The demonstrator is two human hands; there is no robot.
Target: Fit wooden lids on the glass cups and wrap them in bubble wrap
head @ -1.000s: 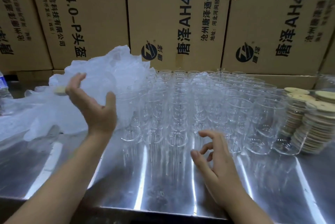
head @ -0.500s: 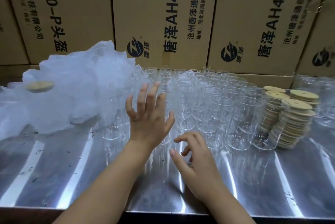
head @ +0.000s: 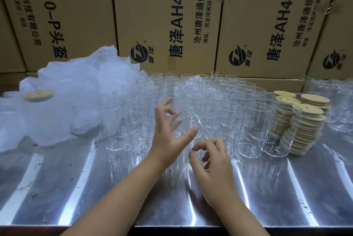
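Glass cups [head: 210, 101] stand packed in rows across the middle of the steel table [head: 76, 188], and the nearest row is where the fingers [head: 164, 105] of the left hand [head: 168, 136] are working. They are spread and half curled, thumb held apart, cupped toward one front-row cup without closing round it. The glass is too clear to tell whether any fingertip touches it. The right hand [head: 214, 165] hovers just beside it, nearer the table edge, its fingers loosely curled on nothing.

This looks like the start of a round: picking a cup out of the block. The next move calls for closing on one cup without knocking its neighbours, then fetching a lid from the stacks of wooden lids [head: 303, 130] at the right. One lone wooden lid [head: 38, 94] lies on the heap of bubble wrap [head: 72, 98] to the left.

Cup outlines blur together, so a count is impossible. More glassware at the far right is cut off, and cardboard boxes [head: 168, 15] wall off the back.
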